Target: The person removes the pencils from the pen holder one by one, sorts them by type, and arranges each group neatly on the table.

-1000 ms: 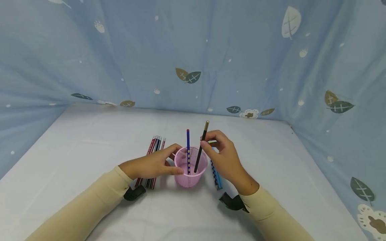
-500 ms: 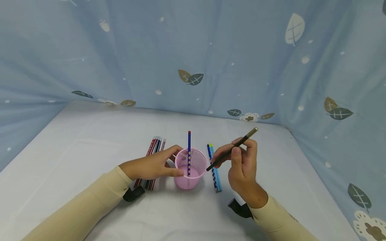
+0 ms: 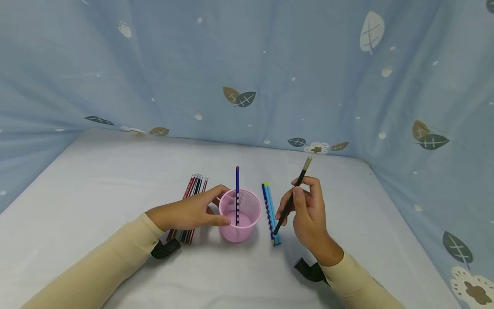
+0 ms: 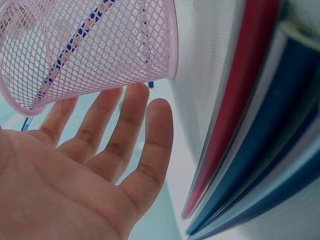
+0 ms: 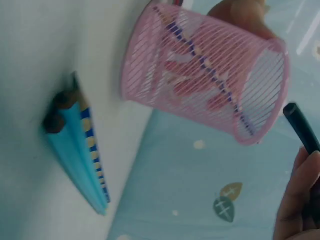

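Observation:
A pink mesh pencil cup (image 3: 236,234) stands upright in the middle of the table, one blue dotted pencil (image 3: 237,184) leaning inside it. My left hand (image 3: 194,212) holds the cup from its left side, thumb at the near rim and fingers round the far side; the left wrist view shows those fingers (image 4: 127,120) against the mesh. To the right of the cup, my right hand (image 3: 308,214) pinches a black pencil (image 3: 290,201) with a gold end. The pencil tilts with its gold end up, its dark lower tip overlapping the light blue pencils (image 3: 272,206) in the head view.
Beside the light blue pencils lies a dark blue dotted pencil (image 3: 267,210). Several red and dark pencils (image 3: 194,184) lie left of the cup, partly under the left hand. A blue leaf-print curtain (image 3: 247,64) rises behind the white table (image 3: 135,171).
My right hand has lifted the black pencil out of the cup and moved right with it, tilting it over and then steeper again. The left hand stays on the cup.

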A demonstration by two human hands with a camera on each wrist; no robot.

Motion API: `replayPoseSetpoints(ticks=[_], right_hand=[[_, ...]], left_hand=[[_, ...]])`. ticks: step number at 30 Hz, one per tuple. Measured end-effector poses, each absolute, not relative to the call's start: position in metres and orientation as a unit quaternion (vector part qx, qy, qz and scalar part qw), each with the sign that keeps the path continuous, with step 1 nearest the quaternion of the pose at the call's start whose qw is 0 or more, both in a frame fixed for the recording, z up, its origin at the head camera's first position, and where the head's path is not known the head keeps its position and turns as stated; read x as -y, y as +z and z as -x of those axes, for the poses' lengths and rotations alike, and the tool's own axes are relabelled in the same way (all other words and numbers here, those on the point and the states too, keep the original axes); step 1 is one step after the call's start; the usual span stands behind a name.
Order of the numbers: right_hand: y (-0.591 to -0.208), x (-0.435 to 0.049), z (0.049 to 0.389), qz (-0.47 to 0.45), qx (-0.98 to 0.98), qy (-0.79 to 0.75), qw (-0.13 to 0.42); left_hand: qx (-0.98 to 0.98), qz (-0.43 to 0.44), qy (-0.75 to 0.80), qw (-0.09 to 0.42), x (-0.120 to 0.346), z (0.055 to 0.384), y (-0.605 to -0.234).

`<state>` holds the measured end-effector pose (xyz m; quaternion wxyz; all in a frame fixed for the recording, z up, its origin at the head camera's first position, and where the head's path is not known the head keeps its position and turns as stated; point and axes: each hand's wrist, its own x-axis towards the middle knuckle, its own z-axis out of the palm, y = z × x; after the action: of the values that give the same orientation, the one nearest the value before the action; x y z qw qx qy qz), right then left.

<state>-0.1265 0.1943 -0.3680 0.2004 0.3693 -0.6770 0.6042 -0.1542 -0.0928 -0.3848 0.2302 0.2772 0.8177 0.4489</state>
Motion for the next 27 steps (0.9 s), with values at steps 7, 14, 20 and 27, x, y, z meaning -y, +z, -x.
replayPoseSetpoints(ticks=[7, 14, 20, 27], right_hand=[[-0.373, -0.202, 0.139, -0.278, 0.738, 0.606, 0.108], [-0.376, -0.210, 0.148, -0.213, 0.768, 0.603, 0.024], [-0.379, -0.214, 0.157, -0.146, 0.801, 0.578, -0.048], [-0.385, -0.217, 0.165, -0.124, 0.815, 0.558, -0.091]], left_hand=[[-0.817, -0.275, 0.451, 0.230, 0.093, 0.154, -0.384], [-0.817, -0.285, 0.448, 0.226, 0.093, 0.153, -0.385], [-0.815, -0.289, 0.449, 0.226, 0.093, 0.153, -0.386], [-0.815, -0.293, 0.447, 0.224, 0.092, 0.153, -0.386]])
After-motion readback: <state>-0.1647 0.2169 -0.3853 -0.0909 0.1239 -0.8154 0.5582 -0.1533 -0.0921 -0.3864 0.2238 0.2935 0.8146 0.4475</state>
